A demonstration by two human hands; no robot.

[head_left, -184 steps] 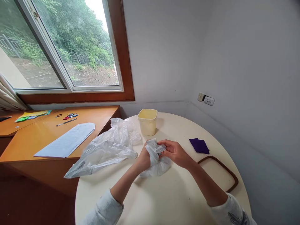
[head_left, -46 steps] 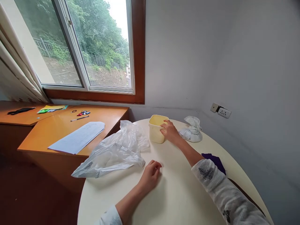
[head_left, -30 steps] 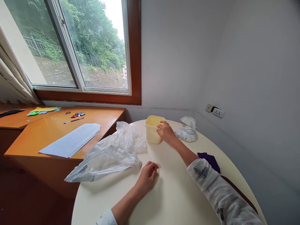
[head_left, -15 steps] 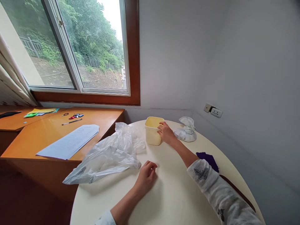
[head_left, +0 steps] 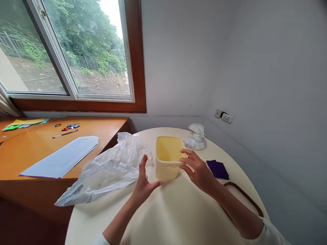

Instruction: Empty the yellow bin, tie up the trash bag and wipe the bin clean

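A pale yellow square tub, open and empty inside, stands on the round cream table. My right hand grips its right rim and wall with thumb and fingers. My left hand hovers just left of the tub, fingers spread apart and holding nothing. A loose clear plastic bag lies crumpled to the left of that hand, hanging over the table's edge. A knotted white plastic bag sits behind the tub near the wall.
A folded purple cloth lies right of my right hand, and a brown-rimmed lid beside my forearm. A wooden desk with white paper, a pen and scissors adjoins the table on the left. Walls close behind and right.
My right hand has drawn the tub nearer along the table. My left hand lifted off the table, opened and came up beside the tub. The knotted bag was set down by the wall earlier.
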